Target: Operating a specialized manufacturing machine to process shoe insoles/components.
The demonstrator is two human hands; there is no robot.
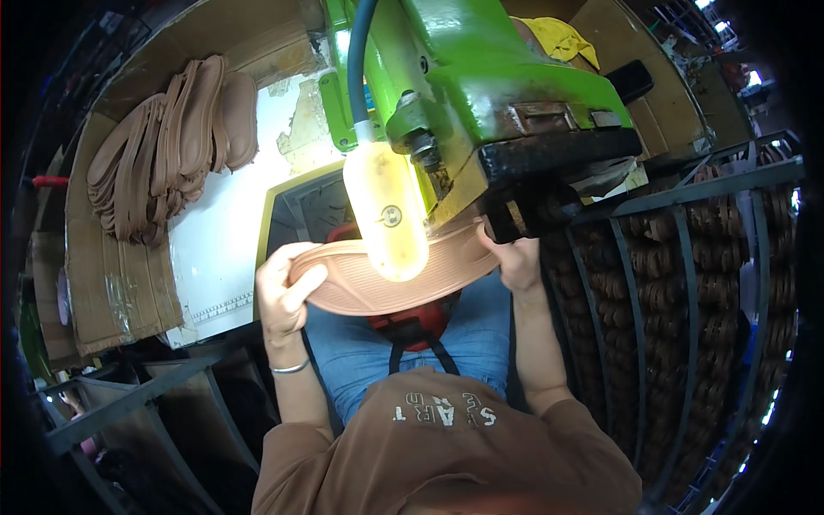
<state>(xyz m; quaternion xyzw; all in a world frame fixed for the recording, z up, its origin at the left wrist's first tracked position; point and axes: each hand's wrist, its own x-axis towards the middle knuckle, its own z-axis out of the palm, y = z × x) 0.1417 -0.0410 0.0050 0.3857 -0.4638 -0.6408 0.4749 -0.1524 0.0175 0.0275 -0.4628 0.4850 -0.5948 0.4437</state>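
Note:
A tan shoe sole (pixel 343 279) with a ridged face stretches between my hands, in front of the green machine's head. My left hand (pixel 285 292) is closed round its left end, thumb on the ridged face. At the other end my right hand (pixel 517 262) pinches the sole's edge, close below the machine's black working part (pixel 511 219). A glowing lamp (pixel 386 215) hides the sole's middle upper part. I cannot make out whether the sole touches the machine.
The green machine (pixel 515 77) rises ahead. Tan soles (pixel 163 146) lie heaped in a cardboard-sided tray (pixel 120 300) at the left. A metal rack (pixel 687 283) filled with brown pieces stands on the right; another metal frame (pixel 146 386) is at the lower left. Yellow cloth (pixel 562 39) lies behind the machine.

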